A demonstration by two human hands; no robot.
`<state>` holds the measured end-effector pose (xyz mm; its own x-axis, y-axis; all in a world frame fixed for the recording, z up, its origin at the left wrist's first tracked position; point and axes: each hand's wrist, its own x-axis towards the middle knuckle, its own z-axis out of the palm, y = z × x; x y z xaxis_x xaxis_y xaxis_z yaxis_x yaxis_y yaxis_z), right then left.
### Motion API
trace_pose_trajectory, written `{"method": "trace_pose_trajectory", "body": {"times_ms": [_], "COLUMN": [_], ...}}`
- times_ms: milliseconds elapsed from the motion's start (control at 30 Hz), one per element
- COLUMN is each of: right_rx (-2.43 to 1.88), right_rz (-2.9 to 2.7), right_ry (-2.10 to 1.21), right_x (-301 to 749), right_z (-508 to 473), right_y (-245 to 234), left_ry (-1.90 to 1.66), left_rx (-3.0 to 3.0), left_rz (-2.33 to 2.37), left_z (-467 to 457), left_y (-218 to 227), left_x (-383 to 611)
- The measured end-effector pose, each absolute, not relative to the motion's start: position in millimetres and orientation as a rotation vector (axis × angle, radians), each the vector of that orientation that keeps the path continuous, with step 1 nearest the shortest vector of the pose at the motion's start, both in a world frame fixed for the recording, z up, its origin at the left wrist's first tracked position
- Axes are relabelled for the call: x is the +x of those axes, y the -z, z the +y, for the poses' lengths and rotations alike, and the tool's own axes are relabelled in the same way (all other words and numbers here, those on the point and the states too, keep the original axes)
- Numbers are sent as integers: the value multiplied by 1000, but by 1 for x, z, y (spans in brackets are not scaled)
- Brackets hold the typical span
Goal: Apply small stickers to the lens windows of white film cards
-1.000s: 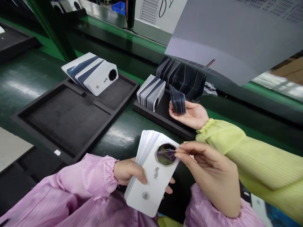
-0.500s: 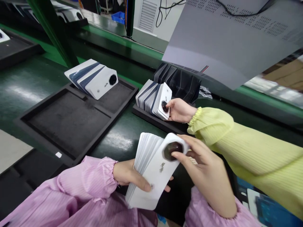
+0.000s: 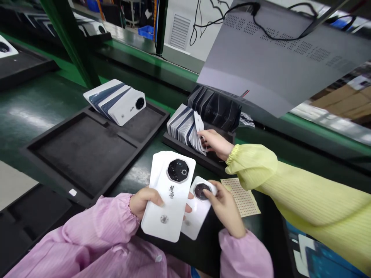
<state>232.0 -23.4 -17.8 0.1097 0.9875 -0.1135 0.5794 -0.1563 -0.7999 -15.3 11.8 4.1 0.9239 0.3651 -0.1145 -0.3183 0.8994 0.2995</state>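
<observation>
My left hand (image 3: 146, 200) grips a stack of white phone back covers (image 3: 171, 204), its thumb across the front one. That front cover has a dark octagonal camera window near its top and dark lettering below. Close by on the right, my right hand (image 3: 227, 206) pinches another white phone back cover (image 3: 193, 220) at its camera end. Its left edge is behind the stack and the fingertips of my left hand. Whether it is one cover or more, I cannot tell.
Beyond, a co-worker's hand (image 3: 216, 143) in a yellow sleeve touches white covers standing in a black tray (image 3: 185, 144). Dark pieces (image 3: 216, 108) stand behind them. Left is another black tray (image 3: 121, 170) with leaning covers (image 3: 127, 106). A dotted sheet (image 3: 243, 197) lies to the right.
The cover in my right hand has come off the front of the stack and moved lower, to its right. My left hand has turned the stack more upright. The co-worker's covers have shifted.
</observation>
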Motion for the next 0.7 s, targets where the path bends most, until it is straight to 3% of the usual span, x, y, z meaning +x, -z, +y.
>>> {"method": "trace_pose_trajectory", "body": {"times_ms": [100, 233, 333, 433, 700], "right_rx": [-1876, -1589, -1410, -1497, -1575], "right_rz": [-1641, -1692, -1628, -1728, -1854], "right_ry": [-506, -35, -171, -309, -606], "right_x": [217, 194, 180, 175, 186], "right_z": [-13, -27, -39, -35, -18], "right_y": [34, 3, -39, -69, -87], "left_ry": [-363, -306, -273, -218, -186], "left_rx": [304, 391, 485, 572, 855], "left_rz": [166, 215, 246, 261, 231], "left_z": [10, 8, 7, 6, 6], "left_y": [-6, -10, -10, -8, -1], "left_x": [-12, -10, -8, -7, -11]}}
